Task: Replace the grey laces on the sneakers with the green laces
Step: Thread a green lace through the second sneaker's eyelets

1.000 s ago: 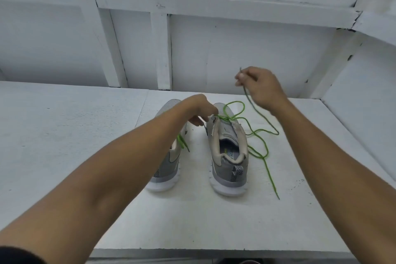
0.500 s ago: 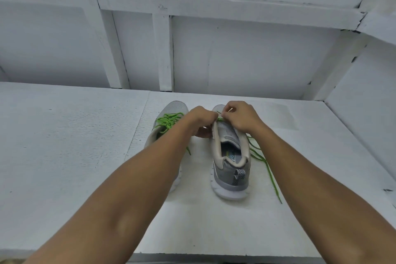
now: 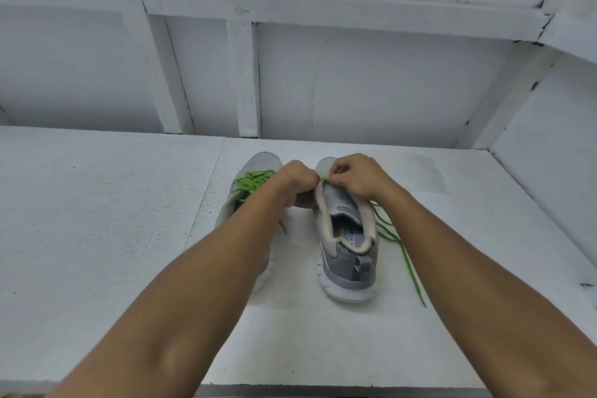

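Observation:
Two grey sneakers stand side by side on the white table (image 3: 97,236), heels toward me. The left sneaker (image 3: 255,165) carries a green lace threaded over its tongue, and my left forearm hides its rear half. The right sneaker (image 3: 349,245) has a green lace (image 3: 397,242) trailing off its right side onto the table. My left hand (image 3: 298,182) grips the left edge of the right sneaker's eyelet area with curled fingers. My right hand (image 3: 358,176) pinches the green lace at the top of the tongue. Both hands nearly touch there.
A white panelled wall with wooden battens (image 3: 245,74) rises right behind the sneakers. A slanted white side wall (image 3: 549,155) closes in on the right. The table's front edge (image 3: 323,389) lies near me.
My right hand came down from a raised pull with the lace and joined my left hand at the right sneaker's tongue. The loose lace loops now lie flatter beside the shoe.

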Demonstrator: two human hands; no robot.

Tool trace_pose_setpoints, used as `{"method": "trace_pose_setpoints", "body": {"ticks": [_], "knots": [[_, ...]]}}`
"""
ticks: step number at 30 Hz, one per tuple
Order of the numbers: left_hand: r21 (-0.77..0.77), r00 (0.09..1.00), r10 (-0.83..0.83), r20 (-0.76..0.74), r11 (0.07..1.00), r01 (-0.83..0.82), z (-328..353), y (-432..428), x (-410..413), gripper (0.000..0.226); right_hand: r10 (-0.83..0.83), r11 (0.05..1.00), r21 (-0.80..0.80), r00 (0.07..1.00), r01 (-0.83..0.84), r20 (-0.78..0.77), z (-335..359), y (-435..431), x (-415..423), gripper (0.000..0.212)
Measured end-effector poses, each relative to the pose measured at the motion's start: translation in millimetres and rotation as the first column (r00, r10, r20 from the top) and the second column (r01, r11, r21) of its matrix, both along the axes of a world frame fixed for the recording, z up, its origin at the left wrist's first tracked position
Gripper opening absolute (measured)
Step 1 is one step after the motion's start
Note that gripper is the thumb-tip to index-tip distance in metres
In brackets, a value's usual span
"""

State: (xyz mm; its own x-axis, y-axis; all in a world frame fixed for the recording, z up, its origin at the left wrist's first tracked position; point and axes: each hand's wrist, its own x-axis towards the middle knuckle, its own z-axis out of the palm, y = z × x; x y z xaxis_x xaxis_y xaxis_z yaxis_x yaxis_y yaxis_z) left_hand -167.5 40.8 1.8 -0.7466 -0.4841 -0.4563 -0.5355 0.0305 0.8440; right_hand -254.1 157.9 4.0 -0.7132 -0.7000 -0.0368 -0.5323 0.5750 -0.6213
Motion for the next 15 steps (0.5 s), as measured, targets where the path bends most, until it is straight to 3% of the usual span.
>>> {"method": "trace_pose_setpoints", "body": {"ticks": [5, 15], "knots": [[0.040, 0.999, -0.025, 0.020, 0.999, 0.024, -2.5, -1.9, 2.2, 0.021, 0.067, 0.992, 0.111, 0.997, -0.062, -0.036, 0.3, -3.2, -1.6, 0.010], [0.030, 0.996, -0.084, 0.043, 0.996, 0.083, -3.0, -0.8, 1.3, 0.024, 0.048, 0.989, 0.144, 0.997, -0.038, -0.065, -6.1, -5.9, -4.7, 0.007]]}}
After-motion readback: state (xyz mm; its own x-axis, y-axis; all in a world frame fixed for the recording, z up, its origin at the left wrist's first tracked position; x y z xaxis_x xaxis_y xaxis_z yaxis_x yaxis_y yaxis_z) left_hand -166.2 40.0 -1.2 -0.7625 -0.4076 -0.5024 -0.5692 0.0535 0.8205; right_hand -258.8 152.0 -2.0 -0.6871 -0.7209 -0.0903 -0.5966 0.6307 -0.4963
